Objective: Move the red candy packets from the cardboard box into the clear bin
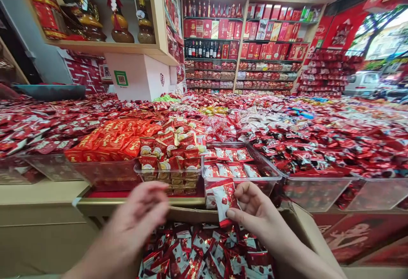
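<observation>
Leftward, clear bins (52,167) heaped with red packets line the display, followed by a pile of orange-red packets (108,143). Nearer, the left hand (143,211) is blurred, its thumb and bent fingers apart with nothing visible between them. Behind and right of it, durian packets (165,151) fill another bin. Below, loose packets (204,253) lie in a cardboard box (191,214), whose raised far edge stands between them and the display. Above them, a red-and-white packet (225,202) hangs upright, slightly tilted, pinched along its right side by the right hand (255,211); it partly blocks the view of a clear tray (261,184) of similar packets. Further right, a cardboard flap (307,228) slants outward below more filled bins (318,190).
</observation>
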`<action>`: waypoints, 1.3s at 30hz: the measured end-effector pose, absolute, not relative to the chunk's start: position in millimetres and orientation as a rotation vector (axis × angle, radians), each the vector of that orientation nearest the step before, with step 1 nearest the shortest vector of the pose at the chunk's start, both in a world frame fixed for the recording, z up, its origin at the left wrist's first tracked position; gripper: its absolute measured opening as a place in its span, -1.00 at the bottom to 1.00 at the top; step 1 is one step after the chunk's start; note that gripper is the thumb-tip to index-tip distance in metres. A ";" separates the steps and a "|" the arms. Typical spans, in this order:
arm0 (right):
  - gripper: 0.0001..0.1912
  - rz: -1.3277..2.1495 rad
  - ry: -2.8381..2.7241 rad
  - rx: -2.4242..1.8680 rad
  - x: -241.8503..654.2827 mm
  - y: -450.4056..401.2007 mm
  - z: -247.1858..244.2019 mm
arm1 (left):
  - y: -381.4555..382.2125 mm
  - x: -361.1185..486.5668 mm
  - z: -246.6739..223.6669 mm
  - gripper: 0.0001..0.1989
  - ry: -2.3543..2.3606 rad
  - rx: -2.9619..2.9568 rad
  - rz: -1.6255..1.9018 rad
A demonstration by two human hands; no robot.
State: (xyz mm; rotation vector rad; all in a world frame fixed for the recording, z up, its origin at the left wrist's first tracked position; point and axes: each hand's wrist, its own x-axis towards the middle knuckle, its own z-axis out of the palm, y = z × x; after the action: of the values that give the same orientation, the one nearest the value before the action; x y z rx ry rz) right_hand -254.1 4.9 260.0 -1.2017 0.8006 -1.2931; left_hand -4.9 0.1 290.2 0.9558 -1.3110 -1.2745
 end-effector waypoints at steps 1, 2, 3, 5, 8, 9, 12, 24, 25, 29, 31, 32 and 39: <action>-0.66 -1.294 0.796 -1.211 -253.1 5.1 258.2 | -5.6 -22.4 292.5 -0.60 -1.476 0.987 -1.333; -0.65 -1.292 0.800 -1.238 -252.6 5.7 256.6 | -11.6 -40.3 294.2 -0.59 -1.601 0.981 -1.402; -0.67 -1.288 0.823 -1.291 -252.8 6.4 255.5 | -17.3 -57.2 295.4 -0.60 -1.654 0.954 -1.433; -0.77 -1.313 0.938 -1.518 -255.5 8.8 254.7 | -26.8 -83.8 297.0 -0.67 -1.725 0.941 -1.427; -0.85 -1.375 1.141 -2.173 -262.8 14.0 255.5 | -32.7 -99.6 296.7 -0.73 -1.578 0.947 -1.402; -0.80 -1.359 1.151 -2.414 -265.0 15.5 255.7 | -32.5 -99.4 295.6 -0.71 -1.501 0.954 -1.433; -0.74 -1.249 1.081 -2.878 -269.5 15.4 256.8 | -29.6 -91.9 287.7 -0.64 -1.361 0.935 -1.586; -0.83 -1.040 1.731 -2.823 -298.9 -64.4 349.5 | -23.5 -78.6 254.3 -0.86 -2.199 0.851 -1.065; -0.81 -0.911 1.839 -2.830 -296.8 -73.8 352.4 | -22.6 -78.2 255.3 -0.84 -2.272 0.844 -1.016; -0.81 -0.386 1.949 -2.907 -278.0 -114.2 343.3 | -22.1 -75.3 257.1 -0.78 -2.455 0.822 -0.891; -0.83 -0.310 1.841 -2.957 -267.4 -131.0 333.1 | -22.8 -73.9 257.1 -0.78 -2.505 0.807 -0.835; -0.84 -0.280 1.792 -2.976 -263.0 -137.3 328.2 | -23.0 -73.5 257.3 -0.78 -2.526 0.801 -0.814; -0.85 -0.260 1.598 -2.988 -256.2 -145.4 310.3 | -26.9 -73.6 253.3 -0.77 -2.681 0.671 -0.714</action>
State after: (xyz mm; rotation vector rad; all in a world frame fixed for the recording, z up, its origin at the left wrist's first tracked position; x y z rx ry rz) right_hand -256.2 -145.4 310.3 -2.9876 1.5978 -0.2601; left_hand -73.6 -26.9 253.3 0.6712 -2.6809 -0.7136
